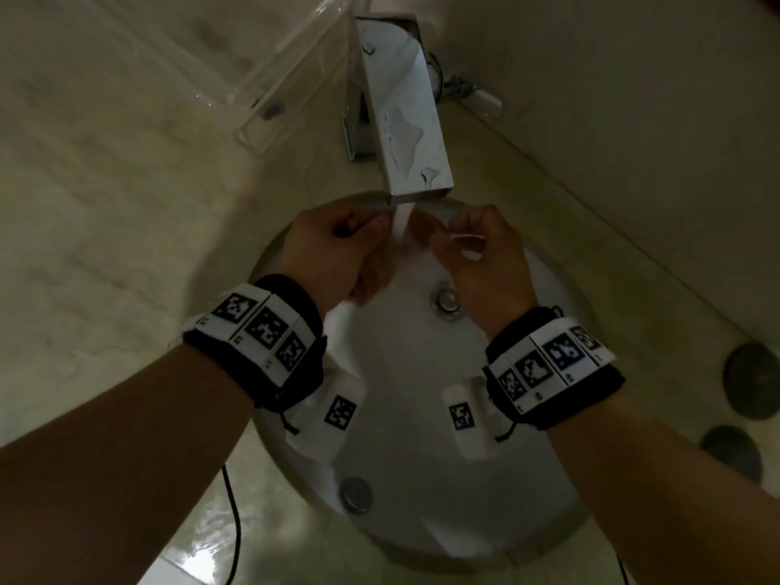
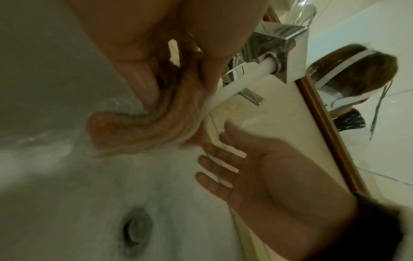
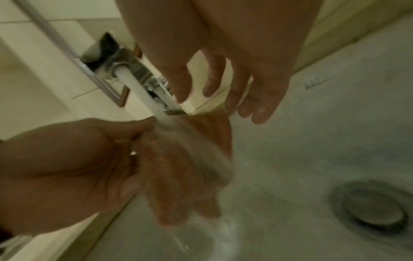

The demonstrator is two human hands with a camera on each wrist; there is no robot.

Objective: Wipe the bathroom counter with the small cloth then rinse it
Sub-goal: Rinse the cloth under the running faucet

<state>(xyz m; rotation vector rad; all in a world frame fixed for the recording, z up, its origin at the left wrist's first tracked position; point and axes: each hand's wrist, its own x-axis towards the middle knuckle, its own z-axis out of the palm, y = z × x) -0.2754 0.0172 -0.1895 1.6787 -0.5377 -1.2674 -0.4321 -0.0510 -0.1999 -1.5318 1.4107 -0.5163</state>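
Both my hands are over the round white sink (image 1: pixel 548 491), under the water stream (image 1: pixel 400 223) that falls from the square chrome faucet (image 1: pixel 405 120). On the left, my left hand (image 1: pixel 337 255) has its fingers curled tight around the small cloth (image 2: pixel 143 130), an orange-pink wet piece that hangs down from my fist into the basin. The water runs directly onto the cloth and spreads over it. To the right of the stream, my right hand (image 1: pixel 485 259) pinches the other edge of the cloth with thumb and first finger, while the other fingers (image 2: pixel 214 169) stay apart and quite straight. Below the hands is the metal drain (image 1: pixel 445 304) in the bottom of the sink. Around the sink lies the pale marble counter (image 1: pixel 105 213). At the back left of it stands a clear plastic tray (image 1: pixel 270 65), and two dark round discs (image 1: pixel 751 377) lie at the right edge.
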